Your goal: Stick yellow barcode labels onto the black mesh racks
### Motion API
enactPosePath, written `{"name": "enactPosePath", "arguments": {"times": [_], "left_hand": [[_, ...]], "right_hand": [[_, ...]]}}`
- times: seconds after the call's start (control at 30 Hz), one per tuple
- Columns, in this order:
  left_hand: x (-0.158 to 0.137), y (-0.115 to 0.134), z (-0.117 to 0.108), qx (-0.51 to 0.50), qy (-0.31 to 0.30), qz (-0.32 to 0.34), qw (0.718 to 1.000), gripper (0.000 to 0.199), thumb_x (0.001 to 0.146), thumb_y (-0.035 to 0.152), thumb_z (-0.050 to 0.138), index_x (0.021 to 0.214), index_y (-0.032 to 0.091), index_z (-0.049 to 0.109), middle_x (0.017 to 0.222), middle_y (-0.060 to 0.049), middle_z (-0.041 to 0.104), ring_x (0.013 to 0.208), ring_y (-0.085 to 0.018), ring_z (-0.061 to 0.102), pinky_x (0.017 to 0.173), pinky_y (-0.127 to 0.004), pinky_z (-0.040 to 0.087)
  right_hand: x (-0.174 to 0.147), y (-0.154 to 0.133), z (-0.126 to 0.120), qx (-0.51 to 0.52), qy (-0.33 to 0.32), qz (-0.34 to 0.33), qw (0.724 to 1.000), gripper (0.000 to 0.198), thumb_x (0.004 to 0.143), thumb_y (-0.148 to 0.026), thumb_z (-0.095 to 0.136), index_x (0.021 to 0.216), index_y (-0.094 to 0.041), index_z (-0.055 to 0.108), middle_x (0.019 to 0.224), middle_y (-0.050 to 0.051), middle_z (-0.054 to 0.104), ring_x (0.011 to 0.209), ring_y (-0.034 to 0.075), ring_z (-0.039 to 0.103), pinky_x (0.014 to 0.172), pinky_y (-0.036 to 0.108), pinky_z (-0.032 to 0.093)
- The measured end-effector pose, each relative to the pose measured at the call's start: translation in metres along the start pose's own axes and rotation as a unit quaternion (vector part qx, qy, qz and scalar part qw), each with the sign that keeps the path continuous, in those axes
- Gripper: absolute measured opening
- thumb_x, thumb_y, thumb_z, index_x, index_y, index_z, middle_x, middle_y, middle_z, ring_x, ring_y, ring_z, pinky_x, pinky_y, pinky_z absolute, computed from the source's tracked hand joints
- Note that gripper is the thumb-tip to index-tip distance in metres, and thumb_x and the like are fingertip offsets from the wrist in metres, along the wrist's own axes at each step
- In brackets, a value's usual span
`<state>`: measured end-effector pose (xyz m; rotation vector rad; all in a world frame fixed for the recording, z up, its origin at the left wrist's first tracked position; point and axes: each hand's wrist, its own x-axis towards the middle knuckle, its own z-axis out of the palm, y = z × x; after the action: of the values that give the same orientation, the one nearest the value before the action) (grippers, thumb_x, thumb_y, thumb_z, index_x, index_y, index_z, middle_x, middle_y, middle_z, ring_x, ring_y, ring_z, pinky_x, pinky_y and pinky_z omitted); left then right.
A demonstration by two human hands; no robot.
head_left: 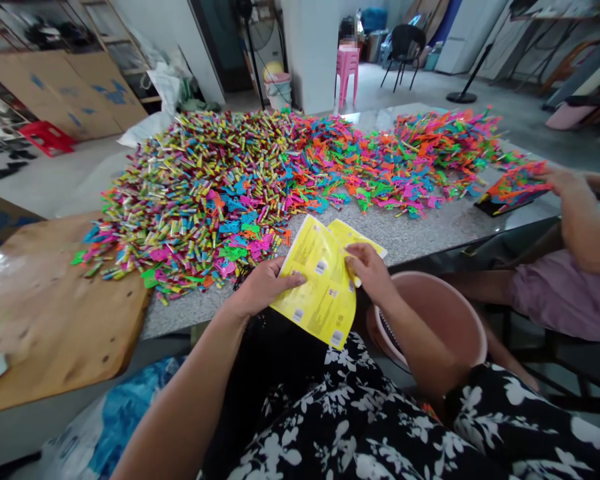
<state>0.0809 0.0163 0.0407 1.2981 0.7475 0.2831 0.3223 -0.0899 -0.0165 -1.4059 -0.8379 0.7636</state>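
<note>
Landmark: the granite tabletop (415, 237); all places run from it.
Yellow label sheet (314, 283): at the tabletop's near edge, raised toward the wearer and tilted, printed side up; barcodes and small text show, wording too small to read.
Second yellow layer (356, 235): behind the front one, jutting out over the tabletop; cannot tell if separate sheet or fold.
Left hand (263, 285): by the tabletop's near edge, pinching the yellow label sheet at its left margin, thumb flat on the print, fingers underneath. Most of the sheet spreads rightward of this grip.
Right hand (373, 272): also by the near edge, thumb and forefinger pinched on the sheet's upper right margin. Sheet hangs left of and below these fingertips.
Tube heap (200, 170): on the tabletop's left half, yellow, maroon and blue pieces piled high.
Plastic pieces (425, 160): right half of the tabletop, orange, pink, green, blue.
Co-worker's hand (565, 181): at the tabletop's right end, touching pieces above a black tray (497, 208).
Pink bucket (447, 310): below the tabletop's near edge, beside the right forearm.
Wooden board (75, 313): adjoining the tabletop on the left.
</note>
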Motion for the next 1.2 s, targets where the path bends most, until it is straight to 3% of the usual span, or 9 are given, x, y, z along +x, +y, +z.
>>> {"name": "enactPosePath", "arguments": {"times": [0.07, 0.17, 0.27, 0.43, 0.6, 0.73, 0.83, 1.0, 1.2], "left_hand": [[-0.004, 0.003, -0.001, 0.054, 0.025, -0.007, 0.998, 0.047, 0.073, 0.049, 0.093, 0.105, 0.019, 0.08, 0.091, -0.007, 0.083, 0.077, -0.029, 0.08, 0.065, -0.036, 0.065], [-0.007, 0.01, 0.002, 0.148, 0.03, 0.001, 0.989, 0.036, 0.077, 0.05, 0.088, 0.094, 0.02, 0.082, 0.086, -0.004, 0.082, 0.069, -0.023, 0.076, 0.058, -0.029, 0.06], [-0.01, 0.015, 0.008, 0.195, 0.021, 0.013, 0.98, 0.034, 0.08, 0.051, 0.084, 0.092, 0.019, 0.083, 0.081, -0.002, 0.08, 0.065, -0.02, 0.073, 0.055, -0.025, 0.055], [-0.012, 0.017, 0.012, 0.265, 0.047, 0.041, 0.962, 0.036, 0.081, 0.053, 0.081, 0.086, 0.017, 0.08, 0.07, -0.001, 0.072, 0.057, -0.015, 0.063, 0.048, -0.022, 0.045], [-0.008, 0.016, 0.01, 0.311, 0.064, 0.064, 0.946, 0.043, 0.085, 0.057, 0.074, 0.073, 0.016, 0.074, 0.061, 0.002, 0.06, 0.052, -0.01, 0.049, 0.046, -0.02, 0.033], [-0.006, 0.014, 0.009, 0.273, 0.106, 0.063, 0.954, 0.046, 0.082, 0.06, 0.075, 0.074, 0.015, 0.073, 0.064, 0.001, 0.061, 0.056, -0.011, 0.052, 0.049, -0.021, 0.037], [-0.007, 0.009, 0.009, 0.251, 0.09, 0.056, 0.962, 0.044, 0.083, 0.06, 0.076, 0.083, 0.016, 0.077, 0.073, -0.001, 0.068, 0.061, -0.014, 0.059, 0.053, -0.022, 0.043], [-0.011, 0.006, 0.018, 0.271, 0.017, 0.06, 0.961, 0.038, 0.089, 0.055, 0.075, 0.088, 0.017, 0.075, 0.078, -0.001, 0.069, 0.066, -0.014, 0.06, 0.053, -0.02, 0.042], [-0.007, 0.006, 0.027, 0.202, -0.015, 0.052, 0.978, 0.035, 0.087, 0.05, 0.078, 0.093, 0.016, 0.075, 0.083, 0.0, 0.069, 0.07, -0.014, 0.062, 0.058, -0.02, 0.048]], "right_hand": [[-0.007, -0.002, 0.003, -0.138, 0.042, -0.146, 0.979, 0.066, 0.083, -0.049, 0.077, 0.14, -0.023, 0.059, 0.161, 0.015, 0.052, 0.153, 0.035, 0.044, 0.127, 0.062, 0.036], [-0.019, -0.014, 0.01, -0.222, -0.066, -0.251, 0.94, 0.083, 0.087, -0.048, 0.079, 0.159, -0.025, 0.044, 0.173, 0.014, 0.036, 0.162, 0.032, 0.032, 0.133, 0.058, 0.027], [-0.026, -0.024, 0.019, -0.219, -0.192, -0.202, 0.935, 0.091, 0.086, -0.052, 0.082, 0.163, -0.026, 0.041, 0.164, 0.014, 0.05, 0.152, 0.034, 0.048, 0.127, 0.056, 0.039], [-0.028, -0.025, 0.019, -0.156, -0.331, -0.119, 0.923, 0.056, 0.094, -0.051, 0.075, 0.145, -0.029, 0.063, 0.13, 0.006, 0.076, 0.113, 0.028, 0.075, 0.098, 0.043, 0.06], [-0.028, -0.023, 0.014, -0.21, -0.344, -0.118, 0.907, 0.026, 0.102, -0.041, 0.063, 0.117, -0.026, 0.077, 0.104, 0.004, 0.081, 0.09, 0.023, 0.075, 0.08, 0.034, 0.056], [-0.026, -0.027, 0.011, -0.212, -0.37, -0.104, 0.898, 0.035, 0.107, -0.044, 0.052, 0.093, -0.024, 0.078, 0.079, 0.001, 0.076, 0.069, 0.019, 0.068, 0.063, 0.029, 0.049], [-0.026, -0.03, 0.012, -0.2, -0.342, -0.101, 0.913, 0.04, 0.108, -0.048, 0.05, 0.095, -0.022, 0.078, 0.083, 0.002, 0.077, 0.073, 0.019, 0.069, 0.065, 0.029, 0.049], [-0.025, -0.03, 0.016, -0.107, -0.252, -0.103, 0.956, 0.028, 0.101, -0.045, 0.066, 0.118, -0.025, 0.076, 0.111, 0.003, 0.079, 0.096, 0.02, 0.073, 0.083, 0.031, 0.056], [-0.022, -0.02, 0.015, -0.113, -0.193, -0.213, 0.951, 0.017, 0.098, -0.038, 0.073, 0.107, -0.025, 0.08, 0.102, 0.004, 0.078, 0.092, 0.018, 0.072, 0.083, 0.032, 0.056]]}}
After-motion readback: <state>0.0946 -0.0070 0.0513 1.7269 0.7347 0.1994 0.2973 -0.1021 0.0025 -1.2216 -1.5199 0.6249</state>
